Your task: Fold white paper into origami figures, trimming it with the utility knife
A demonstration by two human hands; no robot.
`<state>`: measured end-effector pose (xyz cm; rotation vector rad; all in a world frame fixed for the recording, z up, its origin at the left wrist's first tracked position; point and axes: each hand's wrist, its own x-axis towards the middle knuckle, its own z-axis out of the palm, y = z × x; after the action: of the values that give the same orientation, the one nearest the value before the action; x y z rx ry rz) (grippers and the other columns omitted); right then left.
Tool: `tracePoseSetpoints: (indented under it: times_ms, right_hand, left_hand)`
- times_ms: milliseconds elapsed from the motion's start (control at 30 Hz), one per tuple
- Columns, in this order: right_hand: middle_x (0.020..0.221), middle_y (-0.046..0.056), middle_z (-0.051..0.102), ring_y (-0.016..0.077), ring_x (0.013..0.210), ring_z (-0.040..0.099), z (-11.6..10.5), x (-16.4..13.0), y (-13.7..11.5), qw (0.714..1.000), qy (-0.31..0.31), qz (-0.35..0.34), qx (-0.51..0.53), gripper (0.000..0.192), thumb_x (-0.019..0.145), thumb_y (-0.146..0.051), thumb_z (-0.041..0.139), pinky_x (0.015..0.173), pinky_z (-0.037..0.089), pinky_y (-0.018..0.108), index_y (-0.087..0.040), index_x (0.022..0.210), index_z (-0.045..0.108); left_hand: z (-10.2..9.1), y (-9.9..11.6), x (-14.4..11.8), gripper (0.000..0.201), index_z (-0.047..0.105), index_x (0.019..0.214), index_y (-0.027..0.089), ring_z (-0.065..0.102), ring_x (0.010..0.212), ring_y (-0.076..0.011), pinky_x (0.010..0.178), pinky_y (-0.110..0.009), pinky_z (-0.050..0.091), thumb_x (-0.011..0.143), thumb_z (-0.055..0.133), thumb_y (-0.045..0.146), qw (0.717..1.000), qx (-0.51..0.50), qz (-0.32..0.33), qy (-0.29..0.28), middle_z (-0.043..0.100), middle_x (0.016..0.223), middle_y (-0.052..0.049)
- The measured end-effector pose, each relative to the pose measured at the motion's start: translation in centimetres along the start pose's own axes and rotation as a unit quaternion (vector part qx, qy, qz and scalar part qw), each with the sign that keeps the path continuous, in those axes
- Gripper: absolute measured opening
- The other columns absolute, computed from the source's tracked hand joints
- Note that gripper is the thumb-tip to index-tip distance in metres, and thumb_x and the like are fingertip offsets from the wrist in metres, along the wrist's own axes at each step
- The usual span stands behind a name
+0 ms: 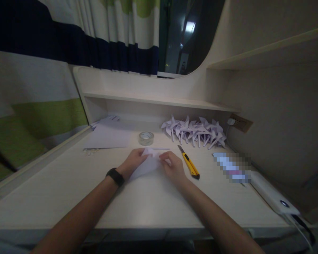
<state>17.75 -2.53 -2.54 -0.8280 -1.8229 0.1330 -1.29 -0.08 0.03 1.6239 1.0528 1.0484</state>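
Observation:
A white sheet of paper [145, 168], partly folded at its upper edge, lies on the desk between my hands. My left hand [134, 163], below a black wrist band, grips the paper's left side between thumb and fingers. At its right edge, my right hand [173, 168] is closed in a pinch on the paper; the fingertips are small and slightly blurred. Just beyond the paper stands a roll of clear tape [146, 141]. To the right of my right hand is a yellow utility knife [190, 164] with its blade out.
Several white paper pinwheels [194, 131] are heaped at the back right. A stack of white paper [107, 133] lies at the back left, small pale bits in front. On the right are a blurred-out bright object [229, 167] and a long white device [270, 194] with cables.

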Motion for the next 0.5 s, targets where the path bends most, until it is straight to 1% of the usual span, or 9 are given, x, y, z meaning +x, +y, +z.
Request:
tracePoseSetpoints:
  times_ms: [100, 167, 200, 267, 333, 400, 500]
  right_hand:
    - [0.08, 0.003, 0.063, 0.0171, 0.078, 0.06, 0.1, -0.3, 0.2, 0.999, -0.036, -0.016, -0.001, 0.013, 0.077, -0.009, 0.053, 0.077, 0.048, 0.031, -0.021, 0.081, 0.057]
    - [0.079, 0.002, 0.064, 0.0173, 0.077, 0.061, 0.2, -0.4, 0.5, 0.998, -0.066, -0.009, -0.015, 0.012, 0.075, -0.01, 0.056, 0.083, 0.047, 0.033, -0.022, 0.079, 0.058]
    - [0.079, 0.002, 0.065, 0.0176, 0.078, 0.062, 0.3, -0.4, 0.6, 0.996, -0.085, 0.002, -0.021, 0.012, 0.074, -0.01, 0.059, 0.085, 0.046, 0.035, -0.022, 0.078, 0.059]
    - [0.082, 0.002, 0.068, 0.0192, 0.084, 0.063, 0.4, -0.4, 0.9, 0.992, -0.125, 0.03, -0.014, 0.013, 0.071, -0.01, 0.063, 0.088, 0.045, 0.037, -0.022, 0.075, 0.061]
    - [0.085, 0.003, 0.069, 0.0213, 0.095, 0.062, 0.4, -0.3, 1.2, 0.987, -0.143, 0.069, 0.039, 0.01, 0.069, -0.013, 0.066, 0.089, 0.045, 0.037, -0.022, 0.07, 0.062]
    - [0.089, 0.006, 0.07, 0.0225, 0.099, 0.062, 0.2, 0.0, 1.6, 0.972, -0.128, 0.134, 0.142, 0.009, 0.07, -0.019, 0.069, 0.085, 0.047, 0.037, -0.021, 0.066, 0.061]
    - [0.097, 0.009, 0.071, 0.0227, 0.091, 0.065, -0.2, 0.5, 2.0, 0.924, -0.053, 0.248, 0.285, 0.016, 0.067, -0.029, 0.073, 0.077, 0.049, 0.037, -0.02, 0.066, 0.059]
  left_hand:
    - [-0.9, 0.1, 0.6, 0.028, 0.064, 0.075, 0.011, 0.056, 0.066, -0.0181, 0.058, -0.026, 0.043, 0.071, 0.064, 0.039, 0.992, 0.042, 0.025, 0.117, 0.066, 0.073, -0.005]
    - [-1.5, 0.1, 0.9, 0.027, 0.062, 0.079, 0.013, 0.056, 0.071, -0.0186, 0.062, -0.026, 0.044, 0.073, 0.062, 0.039, 0.983, 0.056, 0.047, 0.167, 0.066, 0.077, -0.005]
    - [-1.8, 0.1, 1.0, 0.027, 0.06, 0.081, 0.013, 0.057, 0.074, -0.0188, 0.064, -0.026, 0.044, 0.074, 0.061, 0.04, 0.98, 0.059, 0.058, 0.178, 0.065, 0.08, -0.005]
    - [-2.2, -0.2, 1.2, 0.027, 0.057, 0.086, 0.015, 0.057, 0.079, -0.0188, 0.067, -0.026, 0.044, 0.079, 0.056, 0.041, 0.978, 0.066, 0.076, 0.181, 0.064, 0.085, -0.005]
    - [-2.5, -0.7, 1.5, 0.025, 0.053, 0.088, 0.016, 0.057, 0.08, -0.0185, 0.068, -0.027, 0.044, 0.084, 0.051, 0.04, 0.972, 0.097, 0.091, 0.193, 0.062, 0.086, -0.004]
    - [-2.7, -1.2, 1.7, 0.022, 0.05, 0.088, 0.018, 0.056, 0.078, -0.0184, 0.067, -0.027, 0.043, 0.086, 0.048, 0.04, 0.956, 0.166, 0.106, 0.218, 0.06, 0.083, -0.003]
    - [-2.5, -1.6, 1.6, 0.024, 0.051, 0.093, 0.02, 0.057, 0.07, -0.0193, 0.063, -0.028, 0.04, 0.089, 0.044, 0.042, 0.924, 0.268, 0.119, 0.245, 0.058, 0.075, -0.001]
